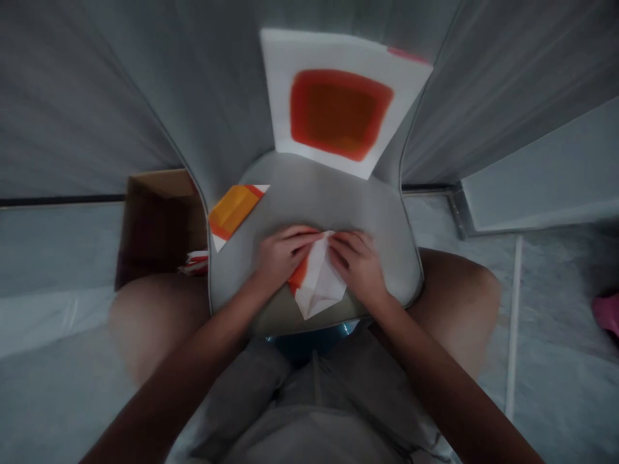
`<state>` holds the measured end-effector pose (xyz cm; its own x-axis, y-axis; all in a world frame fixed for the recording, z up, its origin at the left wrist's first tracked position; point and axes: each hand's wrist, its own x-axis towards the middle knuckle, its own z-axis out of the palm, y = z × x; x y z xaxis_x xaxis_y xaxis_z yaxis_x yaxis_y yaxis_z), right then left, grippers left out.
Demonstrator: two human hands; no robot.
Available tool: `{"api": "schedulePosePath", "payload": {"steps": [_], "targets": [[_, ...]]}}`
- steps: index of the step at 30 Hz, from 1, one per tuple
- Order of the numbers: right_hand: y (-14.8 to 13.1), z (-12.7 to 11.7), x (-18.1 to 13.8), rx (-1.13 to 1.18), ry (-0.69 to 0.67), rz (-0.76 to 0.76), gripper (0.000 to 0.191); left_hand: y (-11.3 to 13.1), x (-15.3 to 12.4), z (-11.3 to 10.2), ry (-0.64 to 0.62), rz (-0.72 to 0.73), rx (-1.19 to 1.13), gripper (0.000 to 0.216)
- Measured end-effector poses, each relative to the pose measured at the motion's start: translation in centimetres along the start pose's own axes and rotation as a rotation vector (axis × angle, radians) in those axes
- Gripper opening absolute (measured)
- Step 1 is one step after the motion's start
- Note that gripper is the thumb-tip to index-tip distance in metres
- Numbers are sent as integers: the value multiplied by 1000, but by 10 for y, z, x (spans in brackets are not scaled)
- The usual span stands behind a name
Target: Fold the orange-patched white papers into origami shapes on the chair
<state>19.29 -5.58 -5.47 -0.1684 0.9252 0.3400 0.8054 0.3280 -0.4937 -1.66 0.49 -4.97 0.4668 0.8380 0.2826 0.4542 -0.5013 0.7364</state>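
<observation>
A partly folded sheet of paper (319, 277), white with an orange-red patch on its left, lies on the grey chair seat between my hands. My left hand (285, 254) pinches its upper left edge, fingers pressed together near the top point. On the other side, my right hand (355, 261) grips the upper right edge, its fingertips almost meeting those of the left. The paper narrows to a point toward me. Blur hides the finer creases. Left of my hands rests a folded orange, red and white paper piece (236, 209), apart from both.
The grey chair (387, 225) stands between my knees. A white sheet with a dark red-orange square (341, 113) leans on its backrest. An open cardboard box (159, 225) stands on the floor at left, with red-and-white paper (196, 263) by it. Something pink (607, 312) lies far right.
</observation>
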Motion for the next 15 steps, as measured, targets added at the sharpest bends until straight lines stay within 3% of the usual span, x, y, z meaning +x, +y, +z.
{"api": "schedulePosePath", "payload": {"steps": [6,15], "targets": [[1,1,1,35,-5,25,25,-4,-3,-2,-99,54,95,25],[4,1,14,97,31,144,27,-7,-3,-2,-98,151,154,22]]}}
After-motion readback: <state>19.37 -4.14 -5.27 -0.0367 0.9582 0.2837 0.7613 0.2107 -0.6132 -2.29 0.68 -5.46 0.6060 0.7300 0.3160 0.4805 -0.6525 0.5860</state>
